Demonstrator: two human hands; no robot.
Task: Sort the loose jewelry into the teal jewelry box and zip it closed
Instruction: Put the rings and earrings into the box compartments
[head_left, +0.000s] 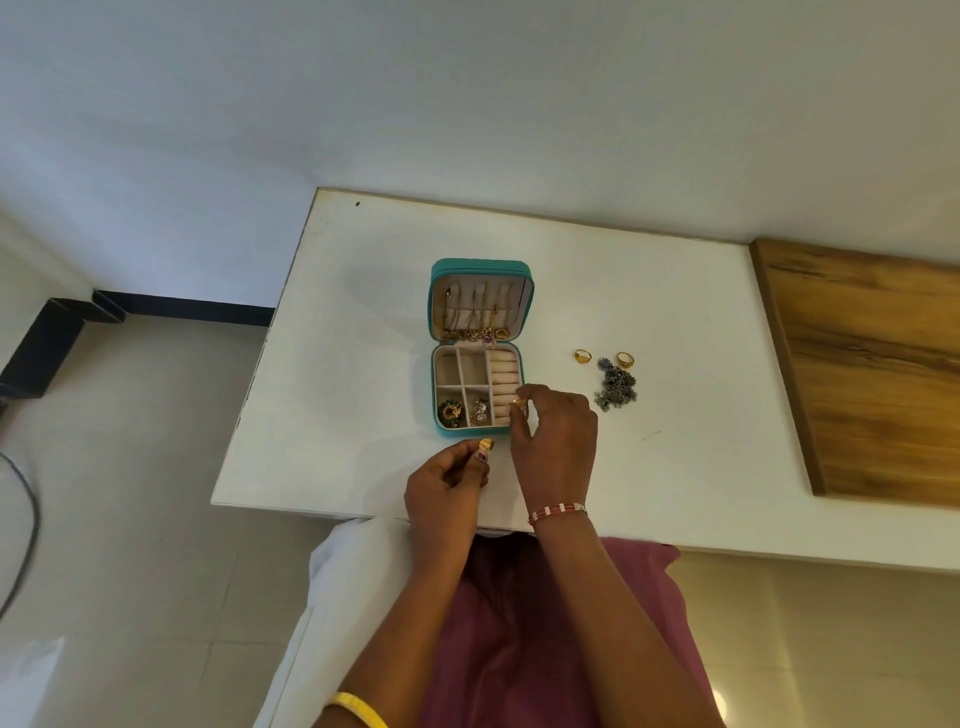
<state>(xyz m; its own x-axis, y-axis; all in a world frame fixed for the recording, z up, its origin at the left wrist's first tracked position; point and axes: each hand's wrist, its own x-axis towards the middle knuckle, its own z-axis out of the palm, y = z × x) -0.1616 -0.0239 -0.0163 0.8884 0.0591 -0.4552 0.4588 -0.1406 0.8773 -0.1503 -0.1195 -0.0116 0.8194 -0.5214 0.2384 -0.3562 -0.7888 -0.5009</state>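
Head view: open teal zip jewelry box (480, 270) partly filled; right hand (553, 436) and left hand (447, 486) each pinch a gold ring; two gold rings (583, 356) and a dark beaded cluster (616, 387) remain on white surface (363, 312); zipping pending.

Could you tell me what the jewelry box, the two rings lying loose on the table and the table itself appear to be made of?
Jewelry box: teal shell, probably faux leather, judging by its smooth matte skin; the pale lining looks like soft velvety fabric.
Rings: yellow, shiny, gold-coloured metal; real gold or plating cannot be told.
Table: flat white board, likely laminate or painted wood, with a faint sheen.
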